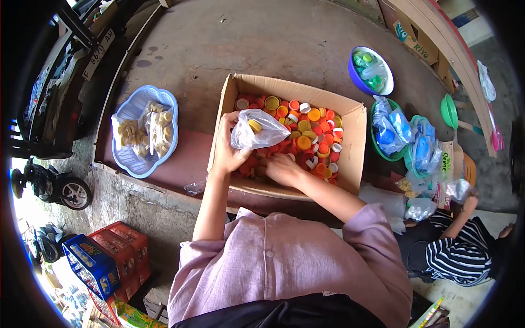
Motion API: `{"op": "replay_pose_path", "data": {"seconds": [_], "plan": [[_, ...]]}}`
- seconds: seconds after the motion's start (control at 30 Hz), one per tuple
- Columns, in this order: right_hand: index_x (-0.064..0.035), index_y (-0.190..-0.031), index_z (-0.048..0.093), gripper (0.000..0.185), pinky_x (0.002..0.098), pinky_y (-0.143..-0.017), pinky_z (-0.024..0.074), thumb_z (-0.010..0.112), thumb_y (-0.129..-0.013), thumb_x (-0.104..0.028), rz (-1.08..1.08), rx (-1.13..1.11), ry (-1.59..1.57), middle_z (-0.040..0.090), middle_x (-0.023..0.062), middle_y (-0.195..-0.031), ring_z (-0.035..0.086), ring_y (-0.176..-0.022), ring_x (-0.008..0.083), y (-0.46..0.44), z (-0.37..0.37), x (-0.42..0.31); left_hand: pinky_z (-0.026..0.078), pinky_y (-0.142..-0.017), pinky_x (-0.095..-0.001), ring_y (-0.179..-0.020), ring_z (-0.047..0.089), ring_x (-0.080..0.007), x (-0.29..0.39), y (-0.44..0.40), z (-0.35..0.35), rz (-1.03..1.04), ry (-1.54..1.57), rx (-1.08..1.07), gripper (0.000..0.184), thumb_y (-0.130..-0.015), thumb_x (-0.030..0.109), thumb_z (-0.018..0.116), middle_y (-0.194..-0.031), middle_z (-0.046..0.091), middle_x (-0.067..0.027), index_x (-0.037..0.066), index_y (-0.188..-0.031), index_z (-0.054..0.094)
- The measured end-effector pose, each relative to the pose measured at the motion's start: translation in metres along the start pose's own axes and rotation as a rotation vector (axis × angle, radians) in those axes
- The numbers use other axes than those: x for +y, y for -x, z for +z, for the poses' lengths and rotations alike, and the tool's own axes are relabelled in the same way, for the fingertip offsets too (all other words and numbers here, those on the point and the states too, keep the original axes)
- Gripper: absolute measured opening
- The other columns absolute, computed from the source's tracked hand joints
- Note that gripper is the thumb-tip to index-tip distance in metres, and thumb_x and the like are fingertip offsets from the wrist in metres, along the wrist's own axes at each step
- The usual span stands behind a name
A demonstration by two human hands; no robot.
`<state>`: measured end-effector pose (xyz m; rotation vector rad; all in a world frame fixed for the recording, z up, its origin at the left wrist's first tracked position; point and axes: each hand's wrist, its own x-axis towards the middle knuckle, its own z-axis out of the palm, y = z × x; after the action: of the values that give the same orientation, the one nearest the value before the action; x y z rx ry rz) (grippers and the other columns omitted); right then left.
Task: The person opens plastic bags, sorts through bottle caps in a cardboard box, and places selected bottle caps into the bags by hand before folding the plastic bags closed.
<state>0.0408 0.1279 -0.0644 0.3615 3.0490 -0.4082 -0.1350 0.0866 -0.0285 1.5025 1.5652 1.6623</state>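
Left hand (pixel 227 150) closed on clear plastic bag (pixel 265 131) above cardboard box (pixel 354 147). Right hand (pixel 284 168) among bottle caps (pixel 303 143) inside; its grip is hidden. Bag: likely light, limp, slippery; pinch edge. Caps: likely light, stiff; grasp rims.

Box (pixel 353 147) lies open from above at far right, walls barring sideways entry; left hand (pixel 225 147), bag (pixel 262 136) and right hand (pixel 284 170) block the near-left side; bare platform (pixel 273 44) stretches beyond, tub (pixel 391 156) close on right.
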Motion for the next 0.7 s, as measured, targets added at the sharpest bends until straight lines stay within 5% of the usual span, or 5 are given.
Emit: {"op": "replay_pose_path", "data": {"seconds": [0.1, 0.33, 0.47, 0.53, 0.7], "plan": [[-0.0043, -0.070, 0.062, 0.014, 0.0377, -0.062, 0.0488, 0.061, -0.061, -0.015, 0.047, 0.001, 0.002, 0.060, 0.0114, -0.086, 0.059, -0.071, 0.0270, 0.001, 0.016, 0.008, 0.042, -0.075, -0.0276, -0.083, 0.051, -0.0152, -0.004, 0.000, -0.002, 0.045, -0.054, -0.021, 0.048, -0.062, 0.015, 0.063, -0.093, 0.052, -0.0093, -0.001, -0.104, 0.044], [-0.0055, -0.080, 0.064, 0.024, 0.0351, -0.063, 0.0466, 0.066, -0.066, -0.024, 0.201, -0.092, -0.430, 0.059, 0.0118, -0.081, 0.059, -0.073, 0.0271, 0.015, -0.026, 0.019, 0.039, -0.075, -0.0317, -0.083, 0.049, -0.0237, 0.000, 0.000, -0.001, -0.011, 0.001, -0.017, 0.050, -0.060, 0.020, 0.064, -0.091, 0.049, -0.0119, 0.000, -0.103, 0.046], [-0.0027, -0.086, 0.060, 0.016, 0.0298, -0.065, 0.0459, 0.060, -0.078, -0.017, 0.107, 0.153, -0.780, 0.059, 0.0095, -0.083, 0.059, -0.074, 0.0217, 0.022, -0.032, 0.017, 0.039, -0.076, -0.0318, -0.084, 0.049, -0.0235, 0.001, 0.000, -0.001, -0.030, 0.021, -0.016, 0.050, -0.060, 0.020, 0.064, -0.091, 0.049, -0.0117, 0.000, -0.102, 0.046], [-0.0026, -0.095, 0.054, 0.020, 0.0289, -0.066, 0.0459, 0.056, -0.082, -0.018, 0.416, 0.165, -1.542, 0.057, 0.0063, -0.086, 0.059, -0.077, 0.0176, 0.025, -0.032, 0.012, 0.039, -0.076, -0.0318, -0.084, 0.049, -0.0234, 0.002, 0.000, -0.001, -0.043, 0.023, -0.017, 0.050, -0.060, 0.019, 0.064, -0.091, 0.049, -0.0117, -0.001, -0.102, 0.046], [-0.0059, -0.101, 0.047, 0.026, 0.0228, -0.057, 0.0375, 0.041, -0.089, -0.028, 0.302, 0.304, -2.232, 0.050, 0.0029, -0.078, 0.046, -0.062, 0.0105, 0.033, -0.036, 0.011, 0.039, -0.077, -0.0325, -0.084, 0.049, -0.0243, 0.001, 0.000, -0.001, -0.008, 0.015, -0.021, 0.050, -0.060, 0.019, 0.063, -0.091, 0.049, -0.0127, -0.001, -0.102, 0.046]]}}
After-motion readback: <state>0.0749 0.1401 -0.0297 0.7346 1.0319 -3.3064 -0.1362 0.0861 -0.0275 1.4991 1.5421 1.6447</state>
